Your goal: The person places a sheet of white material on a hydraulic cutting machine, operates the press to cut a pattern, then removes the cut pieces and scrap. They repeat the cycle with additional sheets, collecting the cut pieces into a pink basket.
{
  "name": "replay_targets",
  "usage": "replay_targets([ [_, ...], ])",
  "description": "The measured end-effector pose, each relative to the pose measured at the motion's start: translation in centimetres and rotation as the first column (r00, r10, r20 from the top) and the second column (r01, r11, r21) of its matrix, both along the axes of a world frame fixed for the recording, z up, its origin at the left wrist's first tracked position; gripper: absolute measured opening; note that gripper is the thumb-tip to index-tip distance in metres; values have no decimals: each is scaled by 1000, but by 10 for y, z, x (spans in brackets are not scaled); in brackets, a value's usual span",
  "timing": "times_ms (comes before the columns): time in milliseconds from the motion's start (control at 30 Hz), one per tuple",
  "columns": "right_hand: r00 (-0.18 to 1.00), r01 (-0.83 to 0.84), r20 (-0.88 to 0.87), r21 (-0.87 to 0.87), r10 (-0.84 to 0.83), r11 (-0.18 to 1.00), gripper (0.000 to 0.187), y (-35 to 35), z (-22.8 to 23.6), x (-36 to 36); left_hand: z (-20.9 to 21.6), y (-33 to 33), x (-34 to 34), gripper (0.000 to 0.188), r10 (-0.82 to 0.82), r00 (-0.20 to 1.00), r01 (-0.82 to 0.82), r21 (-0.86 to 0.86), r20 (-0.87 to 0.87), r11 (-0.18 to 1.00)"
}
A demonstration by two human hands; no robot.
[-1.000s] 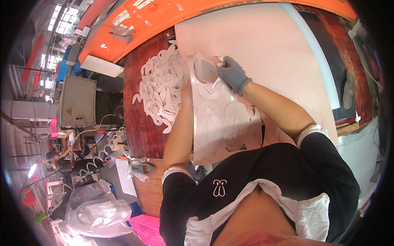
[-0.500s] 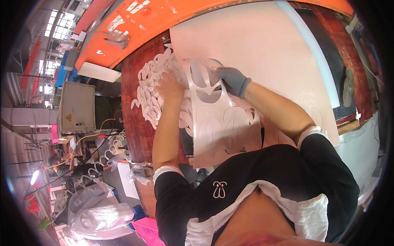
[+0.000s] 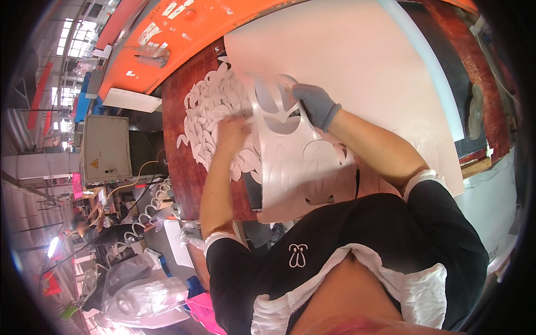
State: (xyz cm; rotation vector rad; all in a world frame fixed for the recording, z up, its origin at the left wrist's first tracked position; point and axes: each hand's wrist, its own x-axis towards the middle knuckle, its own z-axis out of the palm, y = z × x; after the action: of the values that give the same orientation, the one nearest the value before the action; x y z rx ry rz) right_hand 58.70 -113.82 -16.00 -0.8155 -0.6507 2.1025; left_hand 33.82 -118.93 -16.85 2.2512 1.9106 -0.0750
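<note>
A pale pink sheet (image 3: 290,162) with curved cut-outs lies in front of me, its upper part lifted into a web of narrow strips around open holes. My right hand (image 3: 317,106), in a grey glove, pinches the upper right edge of this sheet. Left of it spreads a heap of small curved cut pieces (image 3: 215,106), pale and loosely piled. Over the lower right side of that heap is my bare left hand (image 3: 233,133), close to the sheet's left edge. Motion smears its fingers, so their grip cannot be made out.
Under the work are a large pink sheet (image 3: 346,50) and a dark red board (image 3: 184,184). An orange machine beam (image 3: 195,28) crosses the far side. To the left stand a grey metal box (image 3: 106,146) and a coiled hose (image 3: 151,209). A person (image 3: 103,231) is farther off.
My left hand has come down and nearer from the middle of the heap toward its lower right side. The gloved right hand keeps its hold on the sheet, almost still.
</note>
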Motion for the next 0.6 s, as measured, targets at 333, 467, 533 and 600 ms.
replay_targets([
  [333,939,-215,316,232,136,949,12,-6,10,4,-12,82,53,24,82,812,-189,128,578,974],
  [467,752,-444,659,514,-6,734,19,14,4,26,-15,84,65,19,39,638,-135,61,769,989],
  [533,683,-175,592,701,-427,692,22,26,2,40,-17,79,71,17,18,609,-108,61,793,992],
  [600,654,-115,559,739,-509,663,24,35,3,45,-18,74,77,16,11,590,-93,55,807,994],
])
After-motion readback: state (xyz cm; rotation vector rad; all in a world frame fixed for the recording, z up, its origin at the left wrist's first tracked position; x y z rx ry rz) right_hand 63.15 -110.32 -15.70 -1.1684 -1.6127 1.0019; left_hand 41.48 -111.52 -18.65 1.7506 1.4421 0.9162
